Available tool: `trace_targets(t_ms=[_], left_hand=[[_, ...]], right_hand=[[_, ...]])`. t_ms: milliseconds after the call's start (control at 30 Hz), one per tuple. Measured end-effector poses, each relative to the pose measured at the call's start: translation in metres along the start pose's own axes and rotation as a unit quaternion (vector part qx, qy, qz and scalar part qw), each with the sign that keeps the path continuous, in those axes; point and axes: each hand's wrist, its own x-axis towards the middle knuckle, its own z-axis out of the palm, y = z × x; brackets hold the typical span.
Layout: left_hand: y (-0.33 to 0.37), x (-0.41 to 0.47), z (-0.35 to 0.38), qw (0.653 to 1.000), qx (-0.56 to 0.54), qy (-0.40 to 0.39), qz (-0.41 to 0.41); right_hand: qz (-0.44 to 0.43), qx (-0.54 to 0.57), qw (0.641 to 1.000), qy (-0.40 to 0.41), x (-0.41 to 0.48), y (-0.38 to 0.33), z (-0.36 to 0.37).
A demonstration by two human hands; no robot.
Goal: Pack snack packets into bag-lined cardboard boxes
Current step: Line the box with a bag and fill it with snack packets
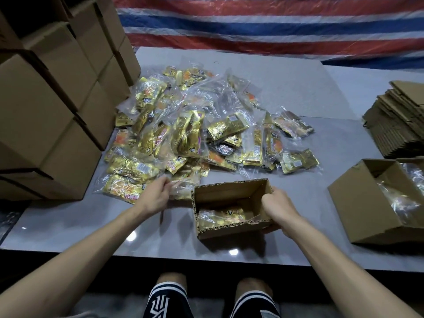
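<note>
A small open cardboard box [220,193] stands on the grey table in front of me. One gold snack packet in clear wrap [220,217] lies inside it. My right hand [276,208] grips the box's right wall, thumb inside and fingers under the outer side. My left hand [158,195] reaches to the near edge of a big heap of gold packets [202,131], and its fingers pinch a clear-wrapped packet [181,188] just left of the box.
Stacked closed cardboard boxes [50,106] fill the left side. A larger open box with a clear plastic liner [371,203] sits at the right, with a stack of flattened boxes [399,120] behind it. A striped tarp [275,24] hangs at the back.
</note>
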Motion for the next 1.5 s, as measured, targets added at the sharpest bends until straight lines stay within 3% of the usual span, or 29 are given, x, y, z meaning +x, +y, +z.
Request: trace_targets(t_ms=[167,267,533,767,900,1100,1500], left_hand=[[0.035,0.004,-0.021,0.996,-0.076,0.041,-0.001],[0.058,0.003,-0.038,0.991,-0.135,0.019,0.006],[0.096,0.0,-0.06,0.99,-0.11,0.069,0.047],[0.1,-0.01,-0.081,0.976,0.073,0.051,0.199],[0.116,-0.015,-0.091,0.981,-0.003,0.049,0.188],[0.158,-0.03,-0.111,0.964,-0.022,0.06,0.256],[0.221,-0.063,-0.126,0.96,-0.139,0.02,0.242]], right_hand=[[0.002,-0.002,1.0,-0.002,0.0,0.0,-0.001],[0.0,-0.002,1.0,-0.001,0.0,0.0,-0.001],[0.001,0.008,1.0,-0.011,0.0,0.0,-0.001],[-0.007,0.03,0.999,-0.009,0.006,0.007,-0.004],[0.022,0.068,0.997,-0.029,0.009,0.009,-0.008],[0.057,0.154,0.984,-0.07,0.011,0.012,-0.015],[0.075,0.177,0.977,-0.097,0.012,0.011,-0.015]])
